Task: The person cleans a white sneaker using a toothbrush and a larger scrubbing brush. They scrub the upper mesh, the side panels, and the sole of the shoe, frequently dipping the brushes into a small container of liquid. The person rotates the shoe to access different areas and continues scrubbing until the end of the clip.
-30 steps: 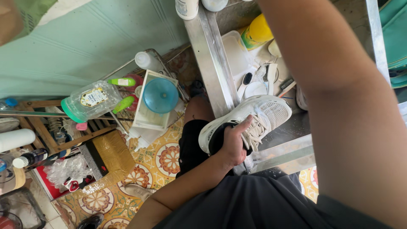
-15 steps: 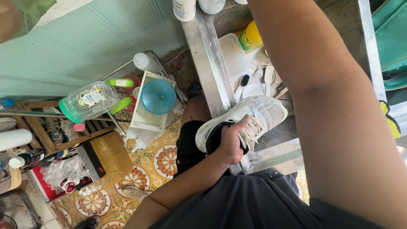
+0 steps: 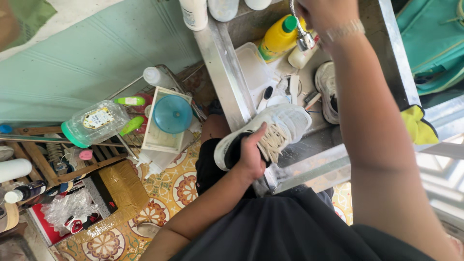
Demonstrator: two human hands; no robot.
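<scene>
- Clearly, in the head view, the left hand [image 3: 251, 157] is clutching a white sneaker [image 3: 270, 133] by its laced middle, holding it over the edge of the metal sink [image 3: 227, 72].
- Probably the sneaker is handling light, soft and bendy, perhaps slippery when wet; the laced middle looks a secure hold.
- Meanwhile the right hand [image 3: 321, 14] is closing around the tap hose [image 3: 298, 26], above a yellow bottle [image 3: 278, 36].
</scene>
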